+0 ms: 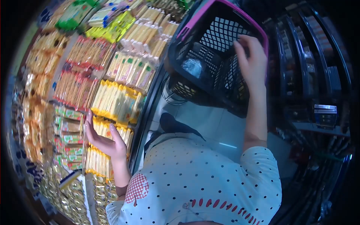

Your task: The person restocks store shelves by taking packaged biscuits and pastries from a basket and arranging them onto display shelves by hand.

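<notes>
My left hand (106,142) is raised over a shelf of packaged snacks, fingers and thumb apart, with nothing in it. Just behind it are rows of slim yellow-edged packets (116,103); I cannot tell whether the fingers touch them. My right hand (252,56) hangs over the right side of a black shopping basket (228,71), its fingers loosely bent and no item visible in it. A pink handle (195,18) runs along the basket's top edge. Inside lies a crumpled clear plastic packet (192,67).
Red-wrapped stick packets (77,88) and green-and-white packs (71,138) fill neighbouring shelf sections. A dark shelf edge (150,97) separates the goods from the tiled floor (210,120). On the right stand dark racks (300,56) with goods.
</notes>
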Demonstrator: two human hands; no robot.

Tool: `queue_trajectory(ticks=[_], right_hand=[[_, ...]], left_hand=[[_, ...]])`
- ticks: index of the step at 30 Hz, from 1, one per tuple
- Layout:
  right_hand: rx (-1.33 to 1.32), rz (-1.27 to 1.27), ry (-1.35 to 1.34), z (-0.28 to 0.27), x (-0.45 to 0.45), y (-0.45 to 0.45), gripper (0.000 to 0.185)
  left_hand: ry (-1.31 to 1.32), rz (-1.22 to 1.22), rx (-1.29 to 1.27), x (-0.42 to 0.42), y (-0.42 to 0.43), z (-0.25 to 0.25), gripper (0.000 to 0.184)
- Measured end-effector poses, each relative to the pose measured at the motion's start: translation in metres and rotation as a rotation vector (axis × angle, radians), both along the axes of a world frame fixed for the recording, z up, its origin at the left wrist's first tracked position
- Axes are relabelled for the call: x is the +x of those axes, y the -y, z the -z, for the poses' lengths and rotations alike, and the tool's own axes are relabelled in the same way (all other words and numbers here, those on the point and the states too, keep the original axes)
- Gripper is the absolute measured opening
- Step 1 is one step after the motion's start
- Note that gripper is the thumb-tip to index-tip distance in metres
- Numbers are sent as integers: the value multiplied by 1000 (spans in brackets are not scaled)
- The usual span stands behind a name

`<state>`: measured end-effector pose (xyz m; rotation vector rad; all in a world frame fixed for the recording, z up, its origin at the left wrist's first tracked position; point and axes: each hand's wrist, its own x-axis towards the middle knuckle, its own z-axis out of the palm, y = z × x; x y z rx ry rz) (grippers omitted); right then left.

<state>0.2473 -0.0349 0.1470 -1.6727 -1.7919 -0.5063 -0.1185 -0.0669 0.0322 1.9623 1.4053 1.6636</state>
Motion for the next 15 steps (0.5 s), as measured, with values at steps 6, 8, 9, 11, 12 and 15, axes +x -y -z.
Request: queue_trajectory(ticks=[6, 8, 9, 11, 12, 15], right_hand=[[-619, 25, 205, 85, 79, -67, 30], [-948, 114, 188, 107, 77, -94, 26], [-1042, 108, 214, 136, 85, -110, 27], [-1223, 90, 251, 196, 96, -127, 28], [-1314, 77, 261, 221, 99, -131, 28], [-1501, -42, 127, 322, 112, -136, 32]], left_hand=[[-11, 139, -112, 81, -33, 15, 51], [-28, 139, -124, 96, -42, 19, 48], [-36, 131, -135, 102, -46, 21, 48], [-45, 120, -148, 113, -53, 22, 47], [-51, 117, -158, 118, -56, 23, 47], [-65, 60, -193, 128, -62, 24, 45]])
